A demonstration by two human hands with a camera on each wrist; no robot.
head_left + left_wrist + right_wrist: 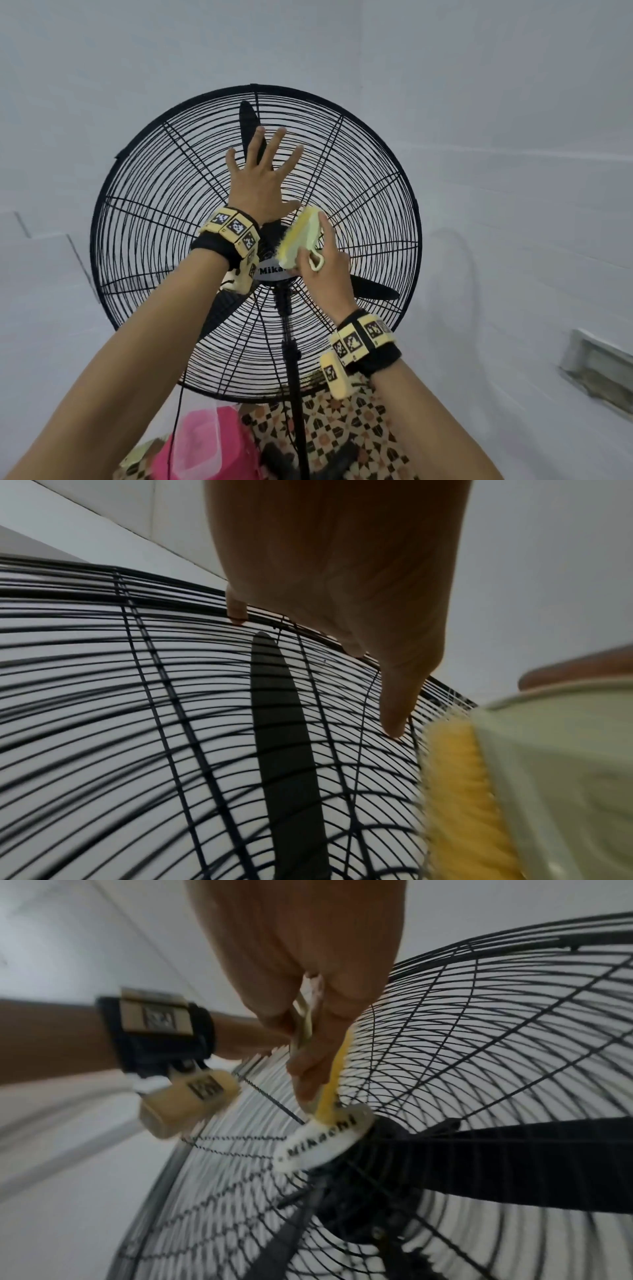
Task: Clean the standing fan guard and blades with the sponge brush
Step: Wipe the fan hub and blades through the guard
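A black wire fan guard point(144, 192) fills the middle of the head view, with black blades point(373, 291) behind it and a white hub badge point(270, 272). My left hand point(262, 178) lies flat with spread fingers on the upper guard point(103, 696), over the top blade point(284, 737). My right hand point(325, 263) grips the pale green and yellow sponge brush point(299, 238) just above the hub badge point(318, 1145), yellow side toward the guard point(496, 1042). The sponge brush point(514, 791) also shows at the right of the left wrist view, and as a yellow edge point(330, 1085) below my fingers.
The fan's black pole point(296, 394) runs down to a patterned floor point(349, 431). A pink container point(202, 442) with a translucent lid sits at the lower left by the pole. White walls surround the fan; a low ledge point(603, 359) sits at the right.
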